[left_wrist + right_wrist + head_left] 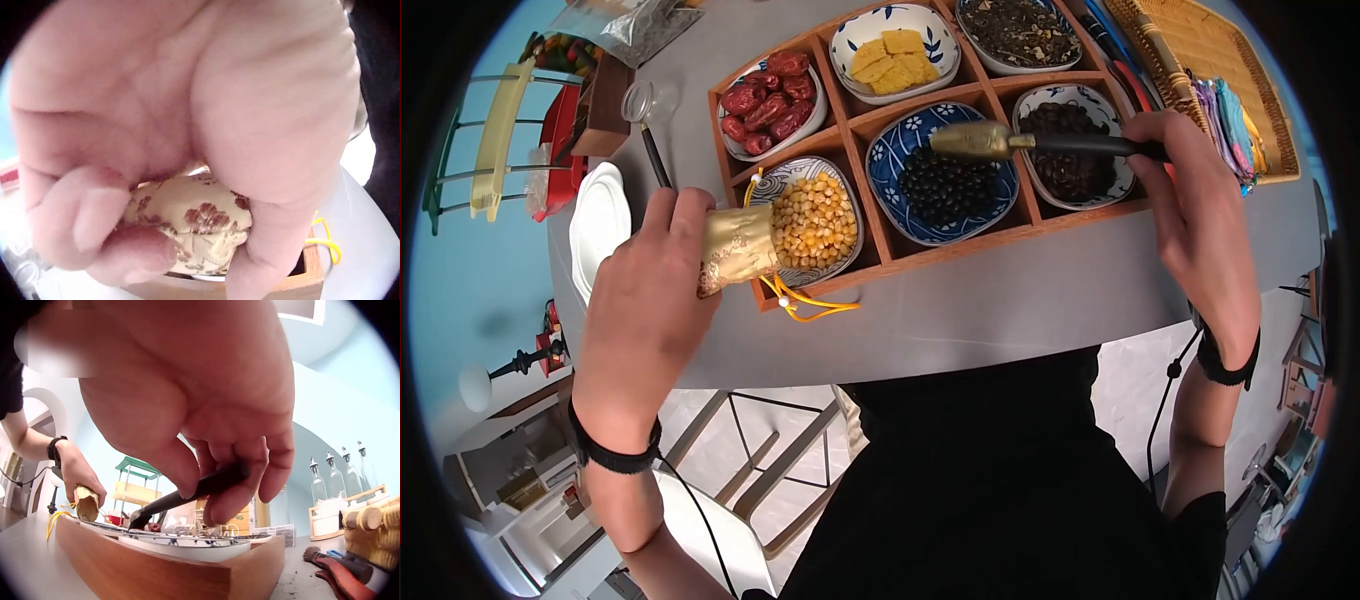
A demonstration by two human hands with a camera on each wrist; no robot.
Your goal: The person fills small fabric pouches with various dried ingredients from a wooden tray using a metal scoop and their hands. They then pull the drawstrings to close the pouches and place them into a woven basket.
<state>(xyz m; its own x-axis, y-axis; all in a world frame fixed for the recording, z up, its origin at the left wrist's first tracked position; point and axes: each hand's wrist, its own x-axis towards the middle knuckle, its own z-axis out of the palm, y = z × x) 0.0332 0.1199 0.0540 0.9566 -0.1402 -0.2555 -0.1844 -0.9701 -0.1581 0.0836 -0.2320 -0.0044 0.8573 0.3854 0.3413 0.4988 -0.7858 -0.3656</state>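
Note:
My left hand (645, 280) grips a gold brocade drawstring pouch (738, 245), its yellow cords hanging over the edge of a divided wooden tray (137, 569). In the left wrist view the thumb and fingers wrap around the floral-patterned pouch (206, 215). Beside the pouch's end is a bowl of yellow corn kernels (818, 222). My right hand (1200, 215) pinches the black handle of a metal scoop (975, 140). The scoop's head is above a blue patterned bowl of black beans (950, 190), and its handle crosses over a bowl of dark dried pieces (1065, 170).
Other tray compartments hold bowls of red dates (768, 100), yellow squares (895, 62) and dried leaves (1018, 32). Left of the tray lie a black-handled strainer (650, 130) and white dishes (598, 225). A wicker basket (1200, 60) stands at the right, with brushes (340, 565) near it.

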